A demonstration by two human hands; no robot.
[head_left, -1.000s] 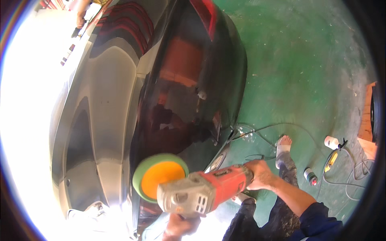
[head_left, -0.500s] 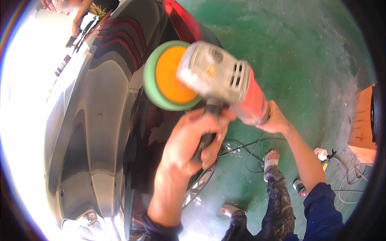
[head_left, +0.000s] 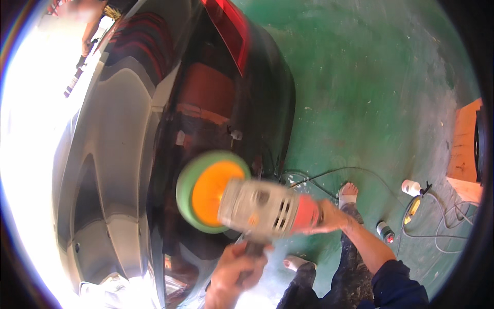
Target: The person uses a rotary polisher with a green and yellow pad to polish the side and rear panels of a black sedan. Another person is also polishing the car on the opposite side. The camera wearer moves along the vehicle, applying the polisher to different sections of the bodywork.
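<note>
A polisher (head_left: pixel 257 208) with a grey head and red body is held in both my hands. My left hand (head_left: pixel 234 268) is closed around its black side handle. My right hand (head_left: pixel 332 216) grips the rear end of the red body. The round foam pad (head_left: pixel 184 190), green at its rim and orange on its back, lies over the dark side panel of a car. I cannot tell whether the pad presses on the paint. The glossy black bodywork (head_left: pixel 267 98) carries a red tail light (head_left: pixel 229 33) at its far end.
A black cable (head_left: pixel 355 169) runs over the green floor past my foot (head_left: pixel 348 191). To the right lie a white bottle (head_left: pixel 410 187), a dark bottle (head_left: pixel 385 232) and coiled cord (head_left: pixel 445 226). An orange box (head_left: pixel 465 154) stands at the right edge. Another person's arm (head_left: pixel 91 28) shows far left.
The polisher and both hands have moved down toward me, and the pad now lies over the nearer part of the side panel. My grip on it stays the same.
</note>
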